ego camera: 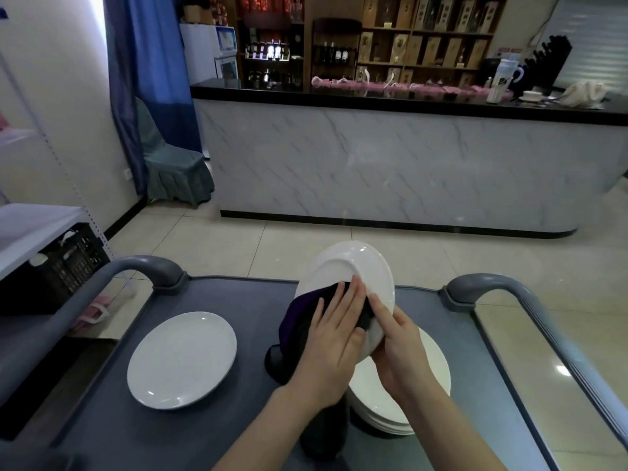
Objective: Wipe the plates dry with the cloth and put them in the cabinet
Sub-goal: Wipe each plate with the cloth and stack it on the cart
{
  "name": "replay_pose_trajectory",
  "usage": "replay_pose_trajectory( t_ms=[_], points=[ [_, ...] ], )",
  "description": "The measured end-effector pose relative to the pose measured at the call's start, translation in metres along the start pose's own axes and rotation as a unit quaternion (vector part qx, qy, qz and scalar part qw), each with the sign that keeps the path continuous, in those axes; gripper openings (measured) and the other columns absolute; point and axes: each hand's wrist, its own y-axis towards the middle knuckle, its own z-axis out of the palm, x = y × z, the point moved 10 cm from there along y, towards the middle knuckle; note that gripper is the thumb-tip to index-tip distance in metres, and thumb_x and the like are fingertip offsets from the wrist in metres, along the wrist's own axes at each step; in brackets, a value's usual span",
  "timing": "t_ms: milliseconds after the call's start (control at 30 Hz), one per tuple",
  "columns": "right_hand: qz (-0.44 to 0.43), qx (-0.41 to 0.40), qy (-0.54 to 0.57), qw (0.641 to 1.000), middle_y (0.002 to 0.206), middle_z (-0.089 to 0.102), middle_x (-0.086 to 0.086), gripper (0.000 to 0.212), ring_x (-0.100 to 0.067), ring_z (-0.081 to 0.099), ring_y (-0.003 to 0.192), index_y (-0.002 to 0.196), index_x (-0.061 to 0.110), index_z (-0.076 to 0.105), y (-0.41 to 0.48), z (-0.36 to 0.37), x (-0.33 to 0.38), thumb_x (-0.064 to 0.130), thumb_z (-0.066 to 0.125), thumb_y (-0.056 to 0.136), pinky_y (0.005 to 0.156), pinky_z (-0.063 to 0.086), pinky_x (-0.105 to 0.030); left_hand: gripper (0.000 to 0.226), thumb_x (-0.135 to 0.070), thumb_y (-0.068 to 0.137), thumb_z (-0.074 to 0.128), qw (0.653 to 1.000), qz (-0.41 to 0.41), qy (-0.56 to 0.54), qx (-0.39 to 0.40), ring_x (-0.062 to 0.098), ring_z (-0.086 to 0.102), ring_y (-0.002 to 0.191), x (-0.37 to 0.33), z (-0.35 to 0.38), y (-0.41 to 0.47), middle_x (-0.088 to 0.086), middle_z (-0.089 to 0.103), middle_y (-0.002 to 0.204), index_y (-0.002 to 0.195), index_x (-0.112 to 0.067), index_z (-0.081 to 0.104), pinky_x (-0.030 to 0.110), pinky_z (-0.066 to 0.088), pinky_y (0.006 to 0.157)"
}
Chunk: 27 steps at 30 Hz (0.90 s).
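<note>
I hold a white plate (pixel 356 266) tilted up on edge above the grey cart top (pixel 251 402). My right hand (pixel 401 351) grips its lower right rim. My left hand (pixel 336 331) lies with straight fingers on a dark purple cloth (pixel 299 317), pressing it against the plate's underside. A single white plate (pixel 181 360) rests flat on the cart at the left. A stack of white plates (pixel 397 396) sits on the cart under my right hand.
Grey cart handles rise at the left (pixel 149 266) and right (pixel 482 287). A black crate (pixel 57 266) sits on a low shelf at the left. A marble-fronted counter (pixel 390 164) stands across the tiled floor, with a covered chair (pixel 170 164) beside it.
</note>
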Motion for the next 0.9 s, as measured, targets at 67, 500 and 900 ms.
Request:
replay_pose_trajectory(
  t_ms=[67,500,900],
  points=[
    [0.000,0.002,0.002,1.000,0.117,0.074,-0.008,0.033,-0.022,0.070,0.109,0.111,0.019,0.077,0.000,-0.001,0.002,0.037,0.066,0.086,0.074,0.060,-0.030,0.057,-0.026,0.105,0.023,0.999,0.015,-0.010,0.029,0.001,-0.010,0.150,0.001,0.000,0.007,-0.024,-0.009,0.162,0.155,-0.035,0.000,0.035,-0.004,0.122],
    [-0.010,-0.007,-0.121,0.993,0.099,0.066,-0.034,0.040,-0.028,0.066,0.079,0.091,-0.004,0.071,-0.015,-0.017,-0.013,0.032,0.081,0.077,0.067,0.049,-0.040,0.057,-0.031,0.102,0.029,0.989,-0.122,-0.083,-0.009,-0.011,0.001,0.145,0.084,-0.011,0.007,-0.032,0.002,0.158,0.149,-0.053,0.004,0.017,0.006,0.118],
    [-0.118,0.118,-0.320,0.933,0.079,0.070,-0.003,0.011,-0.007,0.060,0.074,0.092,0.022,0.077,-0.009,0.044,0.003,0.027,0.068,0.093,0.067,0.045,-0.023,0.045,-0.038,0.105,0.040,0.934,-0.302,-0.179,-0.070,0.005,0.040,0.137,0.154,-0.047,-0.062,-0.013,0.045,0.150,0.148,-0.029,0.040,0.033,0.031,0.116]
  ],
)
